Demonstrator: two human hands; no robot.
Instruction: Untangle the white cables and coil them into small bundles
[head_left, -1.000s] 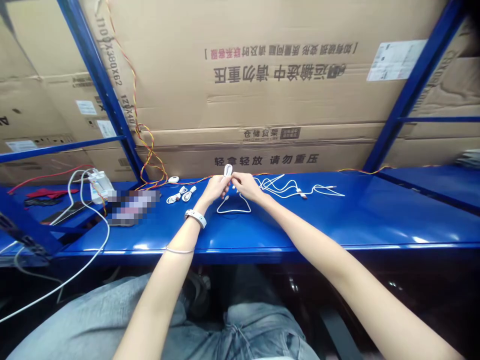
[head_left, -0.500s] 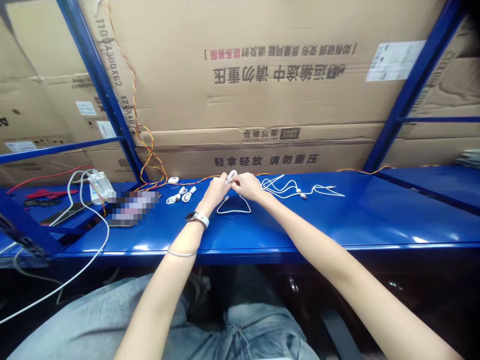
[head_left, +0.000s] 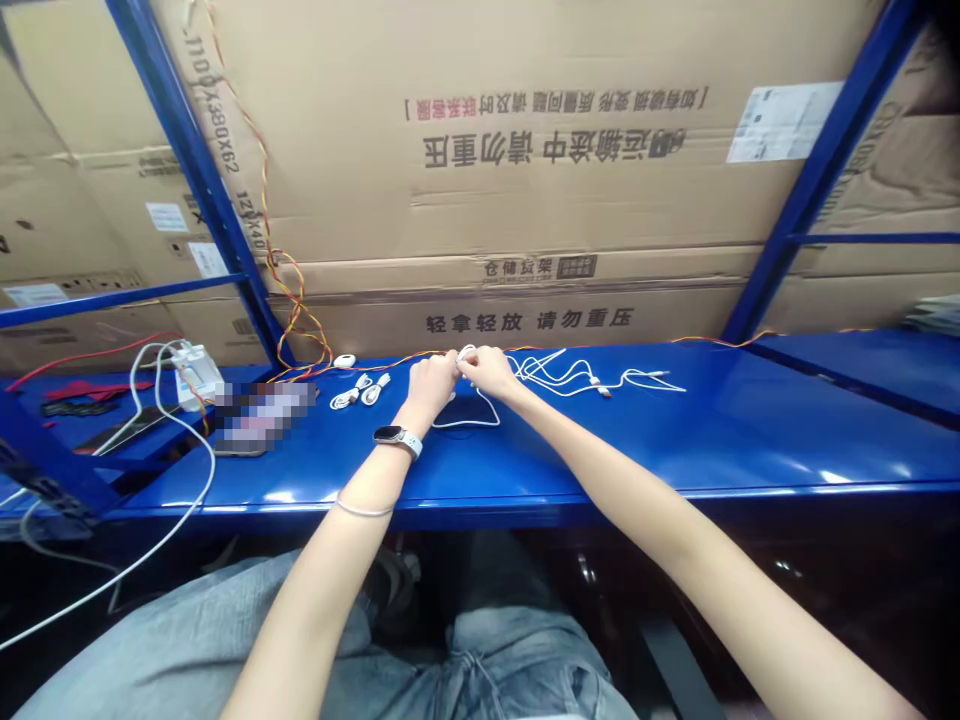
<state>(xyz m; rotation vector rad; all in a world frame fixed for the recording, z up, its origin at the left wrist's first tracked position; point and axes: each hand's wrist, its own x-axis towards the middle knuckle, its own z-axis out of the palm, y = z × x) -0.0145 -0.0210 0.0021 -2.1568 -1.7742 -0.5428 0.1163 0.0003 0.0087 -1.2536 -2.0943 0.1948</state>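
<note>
A white charging cable (head_left: 487, 409) is held between my two hands, partly coiled at the fingertips, with a loose loop hanging onto the blue shelf. My left hand (head_left: 433, 385) is closed on the coil, back of the hand up, a watch on its wrist. From the right, my right hand (head_left: 487, 370) pinches the same coil, and the two hands touch or nearly so. Fingers hide most of the coil. To the left lie two small coiled white cables (head_left: 361, 390). Several loose white cables (head_left: 574, 375) lie spread to the right of my right hand.
The blue metal shelf (head_left: 675, 440) has upright blue posts and cardboard (head_left: 525, 220) behind it. A blurred-out phone (head_left: 259, 420), a white power strip (head_left: 199, 378) with white cords and a small white case (head_left: 344, 361) are at left. A red-yellow twisted wire (head_left: 300, 330) runs along the back.
My left hand has rolled over so its back faces up more and covers more of the coil. The cable end below it is now mostly hidden. The view has shifted slightly.
</note>
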